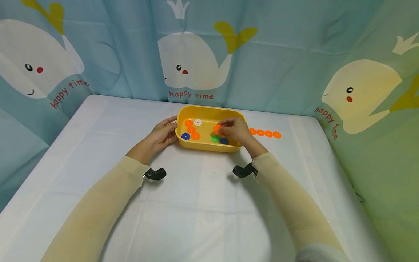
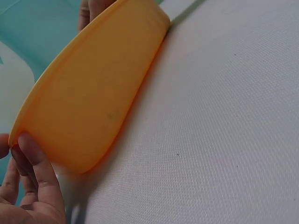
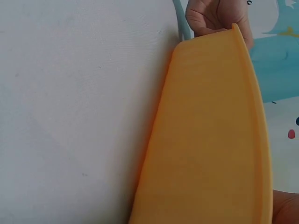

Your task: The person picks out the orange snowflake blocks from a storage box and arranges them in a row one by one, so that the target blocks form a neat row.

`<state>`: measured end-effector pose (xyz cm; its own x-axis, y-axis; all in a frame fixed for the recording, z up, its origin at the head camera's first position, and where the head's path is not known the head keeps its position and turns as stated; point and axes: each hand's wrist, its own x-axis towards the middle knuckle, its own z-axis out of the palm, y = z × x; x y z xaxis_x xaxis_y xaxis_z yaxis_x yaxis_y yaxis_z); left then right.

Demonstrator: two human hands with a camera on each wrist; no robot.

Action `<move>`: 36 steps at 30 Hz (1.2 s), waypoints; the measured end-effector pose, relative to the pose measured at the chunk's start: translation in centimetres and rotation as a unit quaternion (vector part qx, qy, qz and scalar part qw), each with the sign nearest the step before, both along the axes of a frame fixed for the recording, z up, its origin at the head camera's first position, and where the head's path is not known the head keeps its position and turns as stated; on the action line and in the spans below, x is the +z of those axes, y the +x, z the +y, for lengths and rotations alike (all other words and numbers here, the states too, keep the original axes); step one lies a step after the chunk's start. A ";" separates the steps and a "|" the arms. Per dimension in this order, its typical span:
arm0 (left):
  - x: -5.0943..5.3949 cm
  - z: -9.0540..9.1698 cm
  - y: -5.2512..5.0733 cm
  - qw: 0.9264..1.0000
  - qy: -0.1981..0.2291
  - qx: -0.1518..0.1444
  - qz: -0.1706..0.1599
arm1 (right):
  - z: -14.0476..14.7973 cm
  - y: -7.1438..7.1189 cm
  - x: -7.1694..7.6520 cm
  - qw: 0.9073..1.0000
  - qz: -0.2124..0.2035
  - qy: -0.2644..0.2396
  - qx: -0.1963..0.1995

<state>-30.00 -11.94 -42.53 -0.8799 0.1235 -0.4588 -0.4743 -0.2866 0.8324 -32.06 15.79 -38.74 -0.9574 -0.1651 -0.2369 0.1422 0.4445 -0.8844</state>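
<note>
A yellow plastic basin [image 1: 209,146] stands near the far edge of the table. My left hand [image 1: 162,134] grips its left end; in the left wrist view, thumb and fingers pinch the rim of the basin [image 2: 93,84]. Inside the basin's right half, my right hand [image 1: 237,129] pinches an orange flower-shaped disc [image 1: 217,129]. Just below that hand lie a green disc [image 1: 215,138] and a dark blue disc [image 1: 224,141]. On the basin's left side are several orange discs [image 1: 191,129], a white disc [image 1: 198,122] and a blue disc [image 1: 185,136]. In the right wrist view the basin wall [image 3: 210,121] hides most of my right hand.
A row of orange discs [image 1: 268,134] lies on the table, right of the basin and partly behind my right wrist. White cloth [image 1: 196,203] covers the table. A blue curtain with printed whales [image 1: 278,65] hangs behind its far edge.
</note>
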 end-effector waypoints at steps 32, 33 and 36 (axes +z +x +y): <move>0.0 -0.1 -0.1 1.000 0.005 -0.002 0.003 | 4.5 1.3 1.9 0.999 0.048 0.009 -0.021; 0.0 0.0 -0.1 1.000 0.008 -0.001 0.003 | 4.6 1.4 1.9 0.999 0.048 0.007 -0.023; -0.1 0.0 0.0 1.000 0.015 0.001 0.003 | 5.1 1.5 2.0 0.999 0.045 0.007 -0.025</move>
<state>-30.02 -11.95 -42.62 -0.8826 0.1345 -0.4504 -0.4692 -0.3129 0.8258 -30.55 20.88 -36.74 -0.9819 -0.1145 -0.1507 0.0839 0.4505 -0.8888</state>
